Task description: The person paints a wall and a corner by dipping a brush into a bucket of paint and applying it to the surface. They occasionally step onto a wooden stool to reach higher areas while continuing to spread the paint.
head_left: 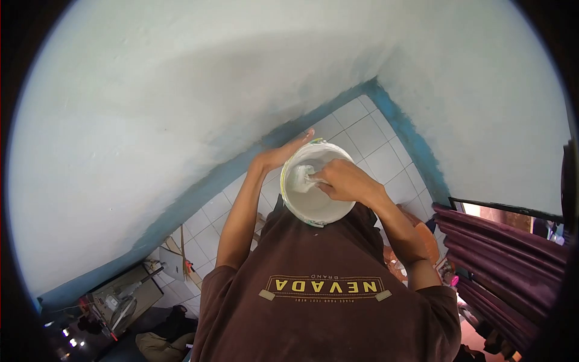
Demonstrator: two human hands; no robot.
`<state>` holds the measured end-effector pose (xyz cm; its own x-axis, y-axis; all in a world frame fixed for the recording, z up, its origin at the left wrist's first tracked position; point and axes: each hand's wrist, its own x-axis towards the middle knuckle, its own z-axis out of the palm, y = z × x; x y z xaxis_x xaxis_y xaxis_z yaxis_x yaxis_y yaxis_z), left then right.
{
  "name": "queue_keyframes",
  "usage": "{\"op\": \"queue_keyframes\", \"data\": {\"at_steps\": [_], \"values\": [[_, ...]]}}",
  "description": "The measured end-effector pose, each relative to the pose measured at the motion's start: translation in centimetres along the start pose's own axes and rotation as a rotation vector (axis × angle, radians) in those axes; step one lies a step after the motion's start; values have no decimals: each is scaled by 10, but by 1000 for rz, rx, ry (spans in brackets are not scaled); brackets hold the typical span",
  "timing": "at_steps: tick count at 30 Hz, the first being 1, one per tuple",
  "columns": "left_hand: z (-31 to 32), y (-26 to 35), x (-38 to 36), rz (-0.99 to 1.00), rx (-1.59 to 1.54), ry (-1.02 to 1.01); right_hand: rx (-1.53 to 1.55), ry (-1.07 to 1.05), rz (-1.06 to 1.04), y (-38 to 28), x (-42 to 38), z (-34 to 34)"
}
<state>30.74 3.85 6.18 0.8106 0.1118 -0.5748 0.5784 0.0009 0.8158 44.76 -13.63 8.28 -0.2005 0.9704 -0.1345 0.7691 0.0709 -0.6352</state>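
A white paint bucket (pixel 319 218) is held up in front of my chest, its rim smeared with paint. My left hand (pixel 288 151) supports it from the outer left side, the fingers partly hidden behind the wall. My right hand (pixel 345 181) reaches down inside the bucket, its fingers closed round a paintbrush (pixel 303 179). The head of the brush is coated in white paint and lies near the inner left wall. Most of its handle is hidden by my fingers.
Pale walls (pixel 199 78) with a blue band (pixel 395 111) along the bottom meet in a corner ahead. White tiles (pixel 368 136) cover the floor. A purple curtain (pixel 500 241) hangs at right. A cluttered low table (pixel 129 298) stands at lower left; orange items (pixel 427 244) lie at right.
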Motion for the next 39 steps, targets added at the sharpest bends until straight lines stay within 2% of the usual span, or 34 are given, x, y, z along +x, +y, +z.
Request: {"op": "queue_keyframes", "data": {"at_steps": [2, 4, 5, 6, 7, 8, 10, 11, 12, 13, 14, 16, 20, 24, 25, 26, 27, 28, 31, 34, 35, 36, 38, 39], "values": [[12, 16, 18, -13, -17, -58, -36, 47, 25, 16, -12, -7], [25, 15, 42, 20, -203, 77, -78, 94, 53, 29, -24, -15], [31, 14, 51, 15, -200, 77, -100, 108, 143, 32, -33, -20], [37, 15, 61, 34, -214, 161, -127, 126, 233, 37, -41, -25], [41, 17, 70, 60, -226, 244, -131, 134, 234, 43, -47, -30], [45, 31, 73, 67, -220, 243, -116, 103, 220, 47, -55, -35], [54, 64, 72, 40, -315, 125, -107, 77, 208, 54, -69, -39], [55, 70, 84, 53, -306, 126, -68, 129, 146, 59, -74, -41], [56, 74, 96, 36, -338, -56, -30, 180, 83, 63, -78, -42], [56, 78, 109, 17, -365, -238, -44, 202, 118, 70, -80, -39], [61, 85, 117, 28, -356, -237, -55, 211, 116, 81, -82, -42], [79, 95, 126, 82, -190, -63, -115, 134, 184, 99, -88, -49], [85, 117, 133, 58, -270, -68, -203, 145, 177, 118, -101, -78], [85, 130, 139, 63, -240, -91, -124, 187, 19, 130, -95, -79], [87, 106, 154, 51, -289, 23, -69, 207, -36, 131, -93, -72], [87, 90, 166, 58, -282, 28, -77, 213, -41, 132, -93, -70], [86, 78, 175, 28, -380, 69, -100, 114, -11, 132, -94, -70], [88, 72, 177, -4, -478, 109, -122, 16, 21, 134, -94, -71], [91, 77, 166, 37, -535, 99, -53, 63, -49, 138, -97, -103], [99, 80, 160, 96, -479, 170, -41, 110, -99, 144, -89, -103], [96, 63, 169, 72, -530, 85, -66, 126, -108, 145, -88, -94], [97, 65, 167, 77, -528, 87, -71, 129, -111, 143, -90, -89], [99, 65, 162, 143, -367, 187, -122, 8, -69, 140, -93, -79], [94, 54, 167, 218, -335, 126, -101, -11, -81, 143, -95, -81]]}}
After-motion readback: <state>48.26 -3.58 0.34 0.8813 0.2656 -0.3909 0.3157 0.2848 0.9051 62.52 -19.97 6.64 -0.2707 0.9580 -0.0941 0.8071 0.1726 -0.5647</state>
